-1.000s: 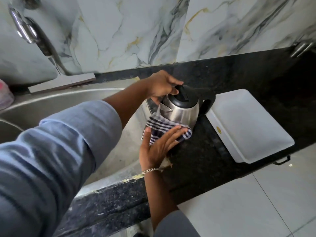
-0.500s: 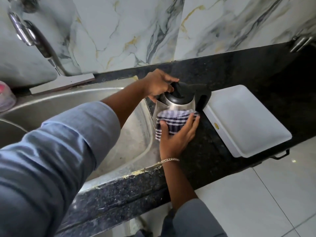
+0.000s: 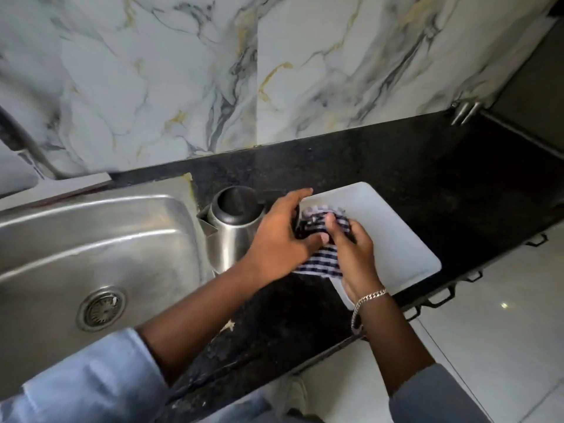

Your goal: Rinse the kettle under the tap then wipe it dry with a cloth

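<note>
The steel kettle (image 3: 227,236) with its black lid stands upright on the black counter, just right of the sink. My left hand (image 3: 279,236) rests against the kettle's right side, by the black handle, which is mostly hidden. My right hand (image 3: 351,254) presses a blue and white checked cloth (image 3: 320,262) around that handle, over the left edge of the white tray. The cloth's lower end hangs between both hands.
The steel sink (image 3: 91,239) with its drain (image 3: 102,308) fills the left. A white tray (image 3: 393,236) lies on the black counter (image 3: 427,166) right of the kettle. The tap (image 3: 21,138) shows at the far left. Marble wall behind, white floor tiles at the lower right.
My left hand left the kettle's top and went to its right side. My right hand carried the cloth from the kettle's front round to the handle. The view swung rightward.
</note>
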A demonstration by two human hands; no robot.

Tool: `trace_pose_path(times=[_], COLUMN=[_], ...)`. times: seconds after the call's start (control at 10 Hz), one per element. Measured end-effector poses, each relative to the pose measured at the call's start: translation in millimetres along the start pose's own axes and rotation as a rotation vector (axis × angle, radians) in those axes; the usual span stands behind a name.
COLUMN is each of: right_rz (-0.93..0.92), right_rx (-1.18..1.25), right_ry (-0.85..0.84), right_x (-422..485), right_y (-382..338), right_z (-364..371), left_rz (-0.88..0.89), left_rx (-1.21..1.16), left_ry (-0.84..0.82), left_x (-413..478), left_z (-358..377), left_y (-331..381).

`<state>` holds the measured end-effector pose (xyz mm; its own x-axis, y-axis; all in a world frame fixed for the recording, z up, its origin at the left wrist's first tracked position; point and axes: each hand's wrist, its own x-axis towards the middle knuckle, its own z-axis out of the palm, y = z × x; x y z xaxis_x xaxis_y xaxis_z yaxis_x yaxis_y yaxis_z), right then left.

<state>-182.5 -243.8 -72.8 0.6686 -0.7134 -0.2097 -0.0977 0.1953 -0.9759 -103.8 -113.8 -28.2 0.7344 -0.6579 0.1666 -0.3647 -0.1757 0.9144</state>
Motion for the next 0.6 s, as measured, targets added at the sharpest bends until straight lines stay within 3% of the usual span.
trace_pose_path(times=[0.1,0.2,0.3,0.4,0.5,0.6], right_rz=[0.208,0.203,0.072,-0.092,-0.278,-0.255], right_rx=[0.292,0.353,0.101,-0.362,-0.736,-0.982], right_ry=[-0.166,-0.088,0.063,0.1,0.038,-0.062], right_x=[42.9,84.1,113.6,120.0,125.6,124.9], right_y=[-19.7,-18.4,0.1,24.9,49.8,53.4], right_z=[-48.7,-85.5,-101.9,-104.5,-101.6,-98.4], left_rz=[-0.249,-0.492,-0.647,-0.753,-0.781,-0.718], left_rx=[-0.334,-0.514,-0.44,-0.224,-0.093,0.034], left_ry=[0.077,0.206,0.296,0.357,0.281,0.155], left_x=[29.4,59.6,80.5,86.8,93.7,87.5], left_z=[52.9,90.3,122.5,146.1,153.4,145.7], left_y=[-1.8,-10.8,-27.3,-37.3,-43.5,-34.6])
